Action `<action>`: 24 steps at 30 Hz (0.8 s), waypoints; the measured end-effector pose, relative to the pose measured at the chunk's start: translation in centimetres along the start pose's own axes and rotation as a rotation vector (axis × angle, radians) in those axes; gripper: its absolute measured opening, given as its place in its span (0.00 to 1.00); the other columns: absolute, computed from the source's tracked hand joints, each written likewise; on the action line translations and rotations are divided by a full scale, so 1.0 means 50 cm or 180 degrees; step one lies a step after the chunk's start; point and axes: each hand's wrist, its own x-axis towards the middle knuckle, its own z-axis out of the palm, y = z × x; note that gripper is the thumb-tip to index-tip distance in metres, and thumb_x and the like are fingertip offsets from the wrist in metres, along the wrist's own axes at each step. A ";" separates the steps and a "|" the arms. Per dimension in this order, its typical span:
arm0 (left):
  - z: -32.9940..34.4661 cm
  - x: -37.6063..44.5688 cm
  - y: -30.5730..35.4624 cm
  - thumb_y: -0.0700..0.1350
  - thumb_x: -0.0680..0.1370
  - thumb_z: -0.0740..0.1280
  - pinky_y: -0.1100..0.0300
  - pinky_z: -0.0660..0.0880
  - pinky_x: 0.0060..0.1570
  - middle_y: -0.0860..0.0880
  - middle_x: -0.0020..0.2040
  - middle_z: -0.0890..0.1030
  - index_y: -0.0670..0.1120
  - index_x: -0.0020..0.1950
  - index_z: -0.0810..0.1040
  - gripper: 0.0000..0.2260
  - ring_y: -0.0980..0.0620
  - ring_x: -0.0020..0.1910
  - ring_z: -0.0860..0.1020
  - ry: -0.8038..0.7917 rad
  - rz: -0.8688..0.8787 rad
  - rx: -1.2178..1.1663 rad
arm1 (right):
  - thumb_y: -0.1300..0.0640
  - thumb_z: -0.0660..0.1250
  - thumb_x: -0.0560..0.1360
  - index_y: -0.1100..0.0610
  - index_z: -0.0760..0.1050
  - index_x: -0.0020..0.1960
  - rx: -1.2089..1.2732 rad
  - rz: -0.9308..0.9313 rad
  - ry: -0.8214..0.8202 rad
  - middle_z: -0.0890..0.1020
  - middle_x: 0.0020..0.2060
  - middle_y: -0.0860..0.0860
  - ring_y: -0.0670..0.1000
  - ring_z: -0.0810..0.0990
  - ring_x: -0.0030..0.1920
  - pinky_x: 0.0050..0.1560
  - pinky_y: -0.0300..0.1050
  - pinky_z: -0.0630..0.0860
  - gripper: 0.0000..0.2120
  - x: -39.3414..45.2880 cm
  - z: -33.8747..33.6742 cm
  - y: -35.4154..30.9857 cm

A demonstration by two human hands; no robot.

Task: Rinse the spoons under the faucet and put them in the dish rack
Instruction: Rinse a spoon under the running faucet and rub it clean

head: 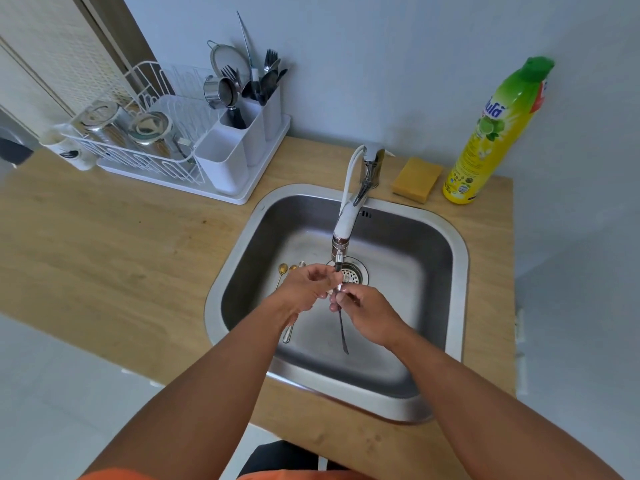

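You pinch one dark-handled spoon (343, 327) between both hands, left hand (306, 285) and right hand (363, 310), under the faucet (346, 216). Several spoons (282, 271) wait in the sink (398, 407); the dish rack (166, 147) comes later.

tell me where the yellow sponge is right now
In the head view the yellow sponge lies on the wooden counter behind the sink, between the faucet base and the dish soap bottle.
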 end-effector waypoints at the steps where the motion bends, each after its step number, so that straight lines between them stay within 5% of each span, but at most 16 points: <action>1: 0.003 0.004 -0.004 0.58 0.73 0.78 0.64 0.72 0.31 0.57 0.39 0.85 0.51 0.52 0.85 0.15 0.60 0.36 0.78 0.0131 0.0052 -0.0069 | 0.58 0.62 0.85 0.53 0.82 0.51 -0.0013 0.0010 0.0045 0.87 0.45 0.47 0.47 0.86 0.50 0.57 0.47 0.78 0.10 -0.001 0.004 -0.001; 5: 0.026 0.007 -0.010 0.53 0.79 0.74 0.72 0.70 0.24 0.58 0.33 0.84 0.50 0.48 0.86 0.07 0.64 0.28 0.79 0.0386 0.0175 -0.0298 | 0.56 0.64 0.84 0.53 0.83 0.49 -0.0099 0.0027 0.0292 0.87 0.43 0.43 0.41 0.84 0.46 0.50 0.43 0.78 0.10 -0.002 0.018 0.001; 8: 0.033 0.005 -0.019 0.49 0.83 0.68 0.66 0.75 0.39 0.56 0.40 0.86 0.50 0.52 0.86 0.07 0.56 0.40 0.80 0.0552 0.0292 -0.0230 | 0.53 0.65 0.82 0.51 0.84 0.47 -0.0149 0.0079 0.0463 0.85 0.39 0.40 0.40 0.81 0.40 0.44 0.40 0.75 0.10 -0.001 0.025 0.003; 12: 0.027 -0.015 -0.055 0.47 0.83 0.69 0.58 0.75 0.56 0.55 0.53 0.86 0.53 0.63 0.84 0.10 0.56 0.52 0.80 0.0481 0.0351 0.0262 | 0.55 0.67 0.82 0.55 0.86 0.48 0.0284 0.0297 0.0686 0.87 0.46 0.46 0.45 0.84 0.48 0.52 0.41 0.78 0.09 0.008 0.021 0.003; 15: 0.031 -0.031 -0.083 0.48 0.82 0.70 0.58 0.77 0.53 0.59 0.47 0.88 0.59 0.54 0.86 0.07 0.55 0.49 0.82 0.0134 0.0097 0.0385 | 0.59 0.66 0.82 0.55 0.85 0.46 0.0629 0.0421 0.0781 0.86 0.47 0.41 0.34 0.83 0.46 0.46 0.28 0.76 0.11 0.023 0.017 -0.007; 17: 0.039 -0.035 -0.089 0.49 0.83 0.69 0.60 0.79 0.52 0.58 0.46 0.88 0.56 0.55 0.85 0.06 0.55 0.46 0.81 -0.0141 0.0009 0.0388 | 0.59 0.67 0.82 0.54 0.85 0.44 0.0817 0.0510 0.0769 0.87 0.43 0.41 0.37 0.84 0.41 0.37 0.29 0.77 0.11 0.033 0.014 -0.013; 20: 0.037 -0.042 -0.077 0.52 0.83 0.68 0.71 0.75 0.35 0.59 0.43 0.88 0.54 0.56 0.86 0.07 0.66 0.36 0.80 -0.0250 0.0065 0.0421 | 0.57 0.71 0.80 0.54 0.86 0.42 0.0845 0.0543 0.0753 0.88 0.40 0.46 0.40 0.83 0.38 0.37 0.32 0.77 0.09 0.046 0.000 -0.017; 24: 0.012 -0.041 -0.062 0.53 0.83 0.67 0.61 0.74 0.45 0.59 0.42 0.87 0.56 0.53 0.87 0.08 0.59 0.46 0.82 -0.0105 0.0017 0.0526 | 0.53 0.74 0.77 0.54 0.87 0.42 0.0935 0.0579 0.0779 0.88 0.39 0.47 0.38 0.83 0.38 0.40 0.32 0.75 0.07 0.052 -0.014 -0.015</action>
